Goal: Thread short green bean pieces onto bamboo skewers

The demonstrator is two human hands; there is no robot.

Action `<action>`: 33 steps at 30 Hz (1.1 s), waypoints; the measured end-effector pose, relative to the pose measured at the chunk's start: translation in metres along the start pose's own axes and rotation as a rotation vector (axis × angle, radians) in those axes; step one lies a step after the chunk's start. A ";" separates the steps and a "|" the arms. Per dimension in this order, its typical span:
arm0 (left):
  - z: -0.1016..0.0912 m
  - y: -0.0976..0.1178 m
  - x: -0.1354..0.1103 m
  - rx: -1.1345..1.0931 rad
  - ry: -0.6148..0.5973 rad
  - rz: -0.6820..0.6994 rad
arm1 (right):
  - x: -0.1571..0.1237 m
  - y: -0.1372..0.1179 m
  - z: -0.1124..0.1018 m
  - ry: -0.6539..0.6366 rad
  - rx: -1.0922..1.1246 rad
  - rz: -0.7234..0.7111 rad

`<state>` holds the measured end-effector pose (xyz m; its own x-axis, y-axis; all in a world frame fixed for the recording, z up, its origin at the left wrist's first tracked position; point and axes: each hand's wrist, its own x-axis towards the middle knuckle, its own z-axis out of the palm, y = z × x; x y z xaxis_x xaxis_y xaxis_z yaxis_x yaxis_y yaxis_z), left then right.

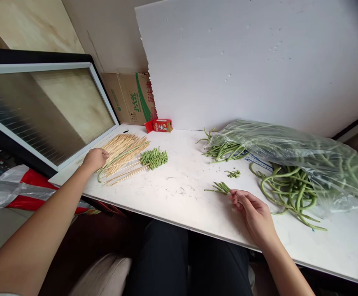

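Observation:
My left hand [95,159] rests at the left end of a pile of bamboo skewers [123,150], its fingers curled closed; what they grip there is hidden. One long green bean [117,158] lies across that pile. Beside it, cut green beans threaded on skewers [154,158] form a neat bundle. Over the right part of the table my right hand [253,211] has thumb and fingers pinched together at the ends of a small bunch of cut green bean pieces [221,188]. Short bean trimmings [233,173] lie just beyond that hand.
A clear plastic bag of long green beans [290,142] spreads over the right side, with loose long beans [296,191] spilling out. A small red box [162,125] and a cardboard box [132,98] stand at the back. A framed glass panel [58,107] leans at the left of the white table [179,205].

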<state>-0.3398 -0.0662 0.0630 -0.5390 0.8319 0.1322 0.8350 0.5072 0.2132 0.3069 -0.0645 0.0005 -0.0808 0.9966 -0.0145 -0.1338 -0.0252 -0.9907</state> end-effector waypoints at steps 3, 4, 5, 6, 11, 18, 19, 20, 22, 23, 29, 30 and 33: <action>-0.007 0.000 -0.005 -0.039 0.023 -0.025 | -0.001 -0.003 0.001 0.007 0.014 0.004; -0.009 0.001 -0.007 -0.052 0.041 -0.031 | -0.002 -0.004 0.001 0.006 0.023 0.004; -0.012 0.003 -0.009 -0.067 0.063 -0.034 | -0.003 -0.005 0.002 0.004 0.033 0.002; -0.014 0.006 -0.012 -0.085 0.088 -0.032 | -0.003 -0.006 0.002 0.002 0.043 -0.003; -0.026 0.067 -0.058 -0.226 0.195 0.122 | -0.010 -0.016 0.007 0.004 -0.077 -0.044; -0.020 0.229 -0.217 -0.706 -0.118 0.649 | -0.034 -0.041 0.038 -0.125 -0.322 -0.043; -0.014 0.244 -0.235 -0.755 -0.187 0.680 | -0.037 -0.042 0.043 -0.158 -0.317 -0.029; -0.007 0.257 -0.250 -0.793 -0.236 0.697 | -0.039 -0.042 0.047 -0.184 -0.311 -0.017; 0.006 0.273 -0.269 -0.819 -0.310 0.729 | -0.042 -0.041 0.053 -0.209 -0.298 -0.003; 0.011 0.278 -0.275 -0.822 -0.329 0.732 | -0.042 -0.039 0.054 -0.209 -0.285 0.003; 0.021 0.283 -0.281 -0.804 -0.371 0.733 | -0.037 -0.027 0.057 -0.205 -0.125 0.088; 0.021 0.282 -0.280 -0.793 -0.365 0.733 | -0.036 -0.026 0.057 -0.204 -0.115 0.097; 0.022 0.273 -0.269 -0.722 -0.253 0.747 | -0.031 -0.027 0.052 -0.175 -0.126 0.099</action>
<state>0.0359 -0.1468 0.0641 0.1902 0.9412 0.2792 0.6366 -0.3347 0.6947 0.2613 -0.0991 0.0346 -0.2592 0.9607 -0.0994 0.0064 -0.1012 -0.9949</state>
